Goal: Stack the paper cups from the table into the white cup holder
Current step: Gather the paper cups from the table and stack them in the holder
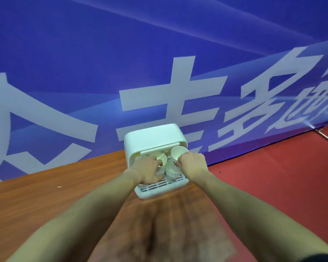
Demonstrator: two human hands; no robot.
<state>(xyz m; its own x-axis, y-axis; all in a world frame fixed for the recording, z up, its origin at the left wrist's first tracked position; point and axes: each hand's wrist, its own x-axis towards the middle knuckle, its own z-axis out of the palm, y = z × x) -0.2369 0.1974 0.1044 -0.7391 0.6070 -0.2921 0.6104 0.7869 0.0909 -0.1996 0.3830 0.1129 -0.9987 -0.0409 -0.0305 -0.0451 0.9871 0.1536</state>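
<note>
- A white paper cup [178, 153], tilted, is pinched by the right hand [192, 163] above a nested stack of paper cups [171, 172] inside the white plastic cup holder [155, 138] on the brown wooden bench [64, 186].
- The left hand [149, 172] has its fingers curled around the neighbouring stack [159, 163].
- The placing step seems in hand; next the cup must be made upright and pressed onto the stack.
- A blue banner [102, 53] stands behind.

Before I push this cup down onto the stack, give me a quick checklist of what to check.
1. Right hand grips the loose paper cup: ok.
2. Left hand steadies the left stack: ok.
3. Loose cup lined up over the right stack: not ok, it is tilted.
4. White cup holder lid raised: ok.
5. Holder fully on the wooden table: ok, though near its corner.
6. Cups left on the table: cannot tell.
</note>
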